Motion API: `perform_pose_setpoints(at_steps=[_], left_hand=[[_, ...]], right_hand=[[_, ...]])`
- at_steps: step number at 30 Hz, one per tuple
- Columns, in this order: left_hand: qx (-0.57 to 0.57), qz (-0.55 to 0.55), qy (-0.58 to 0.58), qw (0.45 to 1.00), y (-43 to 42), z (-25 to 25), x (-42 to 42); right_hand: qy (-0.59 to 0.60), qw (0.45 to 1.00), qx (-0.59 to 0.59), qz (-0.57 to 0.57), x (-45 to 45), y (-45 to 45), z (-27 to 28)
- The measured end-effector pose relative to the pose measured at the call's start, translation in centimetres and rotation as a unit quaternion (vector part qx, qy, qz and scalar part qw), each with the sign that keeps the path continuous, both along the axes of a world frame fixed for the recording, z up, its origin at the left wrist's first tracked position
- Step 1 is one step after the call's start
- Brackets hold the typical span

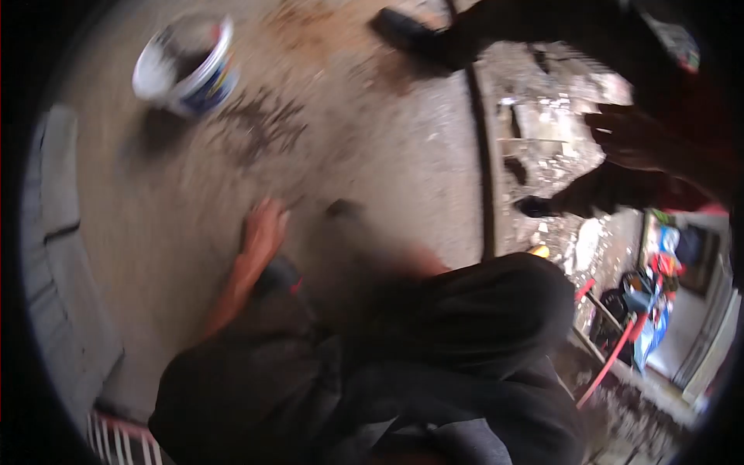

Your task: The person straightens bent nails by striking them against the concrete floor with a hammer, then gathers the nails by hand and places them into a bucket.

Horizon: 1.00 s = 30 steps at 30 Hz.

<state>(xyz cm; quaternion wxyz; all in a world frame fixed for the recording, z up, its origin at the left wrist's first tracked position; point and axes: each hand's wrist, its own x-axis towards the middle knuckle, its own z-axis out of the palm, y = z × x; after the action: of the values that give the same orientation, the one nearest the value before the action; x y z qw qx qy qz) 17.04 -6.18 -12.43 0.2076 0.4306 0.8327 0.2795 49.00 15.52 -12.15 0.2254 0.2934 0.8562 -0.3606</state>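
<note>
My left hand [264, 229] is low at the concrete floor [178, 209], just beyond a dark shoe [277, 280] with a red mark. Its fingers point forward and look slightly apart, with nothing visible in them. Motion smears my right hand [422, 260] in front of my right knee; its fingers cannot be made out. A dark blurred thing [343, 209] shows on the floor side of that hand, and its kind is unclear. Ahead and to the left stands a white bucket [186, 74] with a blue label, its inside partly coated in grey. Dark wet streaks [263, 124] mark the floor beside it.
Another person's legs [527, 35] and hand [632, 136] are at the upper right. A raised edge [486, 155] separates the concrete from wet, littered ground [550, 116]. Grey blocks [81, 287] line the left side. Red-handled tools [612, 360] and colourful bags [659, 310] lie at right.
</note>
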Motion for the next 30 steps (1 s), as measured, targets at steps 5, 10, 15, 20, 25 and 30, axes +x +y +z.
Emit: perform_pose_setpoints(at_steps=[5,10,15,20,25,30], left_hand=[[0.016,0.047,0.03,0.998,0.1,-0.9,0.6],[0.022,0.07,0.004,0.997,-0.6,-1.3,0.5],[0.053,0.085,0.006,0.995,-0.5,-0.4,0.9],[0.039,0.083,0.014,0.996,-0.3,-0.5,0.9],[0.033,0.081,0.007,0.996,-0.5,-0.9,0.6],[0.053,0.088,-0.001,0.995,-0.5,-1.1,0.8]], right_hand=[[-0.097,0.993,-0.03,-0.066,-2.9,-1.2,5.5],[-0.036,0.995,-0.037,-0.08,-4.6,-1.3,6.1],[0.049,0.997,-0.056,-0.023,-8.4,-1.0,8.2],[0.048,0.997,-0.042,0.047,-10.8,-0.2,6.9],[0.054,0.997,-0.043,0.021,-12.2,-0.5,8.6],[0.169,0.984,-0.036,0.049,-12.7,-1.1,8.5]])
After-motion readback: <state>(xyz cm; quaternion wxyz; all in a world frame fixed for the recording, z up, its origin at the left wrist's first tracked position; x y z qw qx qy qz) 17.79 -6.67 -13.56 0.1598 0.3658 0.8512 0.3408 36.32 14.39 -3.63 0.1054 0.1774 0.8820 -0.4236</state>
